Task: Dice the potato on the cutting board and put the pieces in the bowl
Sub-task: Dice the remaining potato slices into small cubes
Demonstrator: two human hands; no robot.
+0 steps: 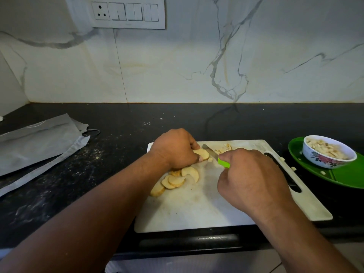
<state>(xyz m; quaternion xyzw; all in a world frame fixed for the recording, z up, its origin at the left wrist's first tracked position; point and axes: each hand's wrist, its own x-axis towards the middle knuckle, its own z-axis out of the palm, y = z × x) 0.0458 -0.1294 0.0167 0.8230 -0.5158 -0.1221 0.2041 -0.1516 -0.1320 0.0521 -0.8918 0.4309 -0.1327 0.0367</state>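
Left hand (174,148): fingers curled, pinning potato slice (202,153) on cutting board (197,203)
Right hand (250,178): grips knife (213,154) — blade at slice
Bowl (329,154): right of board — diced pieces inside

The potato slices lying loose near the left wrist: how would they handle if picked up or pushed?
The slices look thin and flat, so probably light and stiff, unlikely to roll. They overlap on the board, so a push would likely slide several together. Cut faces may be damp and somewhat slippery.
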